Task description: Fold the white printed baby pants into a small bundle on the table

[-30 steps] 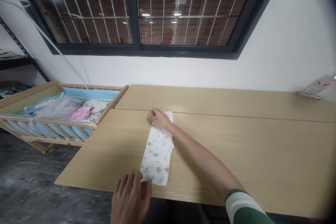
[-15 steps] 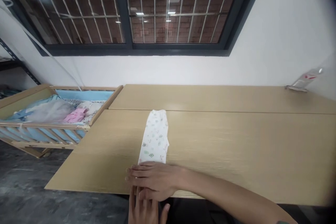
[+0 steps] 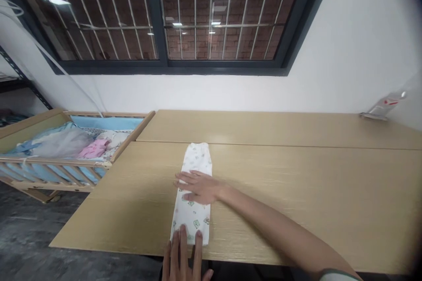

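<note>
A white folded cloth garment [image 3: 194, 217] with small green and brown prints lies as a long narrow strip on the wooden table, reaching from near its front edge back to the seam. My right hand [image 3: 199, 187] rests flat across the middle of the cloth, fingers stretched to the left. At the cloth's near end, my left hand [image 3: 184, 257] has its fingers spread, the fingertips on the fabric. Neither hand grips anything. The right hand covers a band of the cloth.
The light wooden table [image 3: 296, 193] reaches to the wall under a barred window [image 3: 217, 22]. A wooden crib [image 3: 108, 164] with blue lining and bedding stands to the left. A clear plastic packet [image 3: 384, 106] sits at the back right corner.
My right hand has slid forward along the cloth, away from my left hand, uncovering the near part. My left hand stays at the near end. The view has tilted up slightly.
</note>
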`<state>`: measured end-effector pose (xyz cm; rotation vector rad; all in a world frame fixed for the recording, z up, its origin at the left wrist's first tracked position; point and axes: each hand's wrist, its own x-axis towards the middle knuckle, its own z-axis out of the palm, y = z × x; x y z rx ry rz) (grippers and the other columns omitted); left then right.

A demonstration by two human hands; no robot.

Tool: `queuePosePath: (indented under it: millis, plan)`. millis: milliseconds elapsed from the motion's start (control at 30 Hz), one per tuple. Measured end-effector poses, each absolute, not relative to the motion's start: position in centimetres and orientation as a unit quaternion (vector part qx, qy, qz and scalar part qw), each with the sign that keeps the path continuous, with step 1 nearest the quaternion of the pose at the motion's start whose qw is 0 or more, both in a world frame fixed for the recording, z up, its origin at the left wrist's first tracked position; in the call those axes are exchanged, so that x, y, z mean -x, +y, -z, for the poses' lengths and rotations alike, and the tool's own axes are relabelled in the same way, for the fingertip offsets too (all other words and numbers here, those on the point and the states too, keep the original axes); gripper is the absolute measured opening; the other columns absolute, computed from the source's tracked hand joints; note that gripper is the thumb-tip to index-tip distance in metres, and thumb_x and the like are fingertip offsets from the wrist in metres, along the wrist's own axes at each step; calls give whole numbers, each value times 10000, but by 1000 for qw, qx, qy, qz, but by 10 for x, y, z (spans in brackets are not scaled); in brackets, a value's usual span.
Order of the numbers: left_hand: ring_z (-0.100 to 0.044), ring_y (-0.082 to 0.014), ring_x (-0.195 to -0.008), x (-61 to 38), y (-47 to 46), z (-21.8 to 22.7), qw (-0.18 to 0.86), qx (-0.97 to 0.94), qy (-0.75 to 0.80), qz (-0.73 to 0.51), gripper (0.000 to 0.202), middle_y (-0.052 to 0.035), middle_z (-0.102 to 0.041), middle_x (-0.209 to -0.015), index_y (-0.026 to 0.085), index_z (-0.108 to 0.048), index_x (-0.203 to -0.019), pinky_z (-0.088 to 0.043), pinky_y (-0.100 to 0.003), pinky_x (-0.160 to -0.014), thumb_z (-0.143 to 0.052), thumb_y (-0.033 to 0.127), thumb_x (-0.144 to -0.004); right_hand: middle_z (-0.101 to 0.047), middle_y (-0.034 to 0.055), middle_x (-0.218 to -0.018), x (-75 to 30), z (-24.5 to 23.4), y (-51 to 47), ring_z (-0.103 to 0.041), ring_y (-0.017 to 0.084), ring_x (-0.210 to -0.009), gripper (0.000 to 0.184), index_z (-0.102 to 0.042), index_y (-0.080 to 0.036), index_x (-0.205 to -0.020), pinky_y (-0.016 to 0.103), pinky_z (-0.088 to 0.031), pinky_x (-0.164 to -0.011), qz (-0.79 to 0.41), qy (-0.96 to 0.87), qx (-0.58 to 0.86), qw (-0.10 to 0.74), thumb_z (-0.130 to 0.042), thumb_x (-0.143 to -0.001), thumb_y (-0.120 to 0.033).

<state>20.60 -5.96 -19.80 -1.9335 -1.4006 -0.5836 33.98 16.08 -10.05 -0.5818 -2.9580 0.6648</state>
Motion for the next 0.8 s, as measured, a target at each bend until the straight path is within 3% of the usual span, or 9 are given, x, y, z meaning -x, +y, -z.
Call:
queuePosePath:
  millis: [133, 367, 600, 800]
  plan:
    - [-651, -402, -1096, -205, -58, 197, 359, 739, -528, 214, 677, -228, -700, -1199, 174, -541, -1445, -488, -524, -909, -559, 568, -895, -121, 32, -1688, -341, 104, 215, -80, 241, -1569, 650, -235, -302, -1604, 479, -45, -1268, -194, -947, 256, 20, -283, -1034, -610]
    - [-673, -369, -1044, -200, -56, 190, 389, 745, -501, 206, 663, -197, -734, -1124, 208, -639, -1341, -495, -489, -883, -576, 662, -862, -82, 42, -1692, -343, 112, 282, -35, 240, -1573, 713, -195, -253, -1617, 454, -25, -1265, -147, -929, 338, 29, -195, -1021, -645]
    - [-685, -349, -1042, -201, -57, 189, 388, 741, -511, 199, 607, -179, -739, -1120, 228, -637, -1330, -519, -468, -858, -585, 621, -871, -74, 31, -1697, -341, 113, 298, -48, 216, -1573, 710, -165, -249, -1624, 451, -31, -1261, -128, -928, 349, 24, -120, -1022, -624]
    - [-660, -365, -1107, -203, -61, 186, 356, 747, -524, 203, 609, -189, -716, -1185, 213, -627, -1346, -531, -479, -865, -587, 601, -877, -123, 36, -1695, -342, 120, 301, -73, 218, -1570, 679, -208, -243, -1617, 437, -43, -1263, -122, -931, 342, 41, -171, -1035, -592]
